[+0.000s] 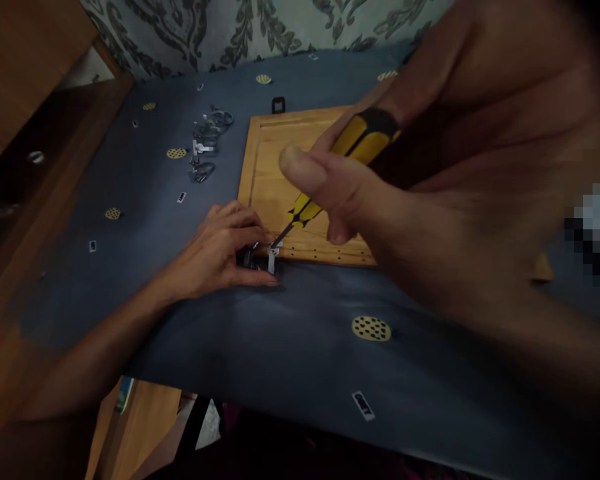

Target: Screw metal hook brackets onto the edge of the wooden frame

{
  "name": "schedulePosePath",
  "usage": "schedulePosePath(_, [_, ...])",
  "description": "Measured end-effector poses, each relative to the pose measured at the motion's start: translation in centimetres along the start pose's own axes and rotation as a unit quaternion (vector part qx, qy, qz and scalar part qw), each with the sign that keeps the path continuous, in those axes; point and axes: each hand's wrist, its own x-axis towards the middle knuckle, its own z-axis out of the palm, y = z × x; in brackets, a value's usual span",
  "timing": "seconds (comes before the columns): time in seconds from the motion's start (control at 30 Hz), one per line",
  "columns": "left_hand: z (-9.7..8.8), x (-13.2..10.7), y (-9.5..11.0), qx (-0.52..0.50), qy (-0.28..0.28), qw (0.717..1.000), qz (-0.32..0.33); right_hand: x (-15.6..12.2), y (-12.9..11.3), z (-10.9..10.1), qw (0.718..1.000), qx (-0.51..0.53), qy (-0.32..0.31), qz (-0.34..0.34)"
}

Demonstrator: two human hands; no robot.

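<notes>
Gripping a screwdriver (356, 139) with a yellow and black handle, the right hand (420, 180) is closed around it close to the camera, with the thumb laid along the top and the fingers curled beneath. The tool slants down and to the left. Its dark shaft ends at a small metal hinge (273, 257), which sits at the near left corner of a wooden board (273, 160).

The left hand (215, 257) lies flat and low on the blue cloth (300, 333) just beside that corner. Its fingers are bent and pressed against the hinge from the left, steadying it; the thumb runs along the cloth below the metal piece. How tightly those fingers pinch the hinge cannot be told, since part of it is hidden behind them.

The board lies flat on the cloth, and a row of small holes runs along its near edge. Farther back and to the left, well apart from both hands, a loose heap of metal fittings (207, 143) rests on the cloth.
</notes>
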Motion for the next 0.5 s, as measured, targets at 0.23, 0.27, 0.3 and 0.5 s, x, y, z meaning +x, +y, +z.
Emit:
schedulePosePath(0.23, [-0.10, 0.22, 0.53, -0.005, -0.004, 1.000, -0.012, -0.61, 0.67, 0.27, 0.999, 0.031, -0.030, -0.014])
schedulePosePath(0.27, [-0.11, 0.24, 0.54, -0.005, -0.005, 1.000, -0.013, -0.60, 0.66, 0.34, 0.999, 0.029, -0.033, -0.012])
schedulePosePath(0.3, [-0.11, 0.25, 0.54, -0.005, -0.005, 1.000, -0.013, -0.57, 0.68, 0.39, 0.999, 0.029, -0.037, -0.011])
schedulePosePath(0.5, [-0.18, 0.25, 0.52, -0.008, -0.003, 1.000, -0.008, -0.59, 0.94, 0.19, 0.998, 0.017, -0.052, -0.011])
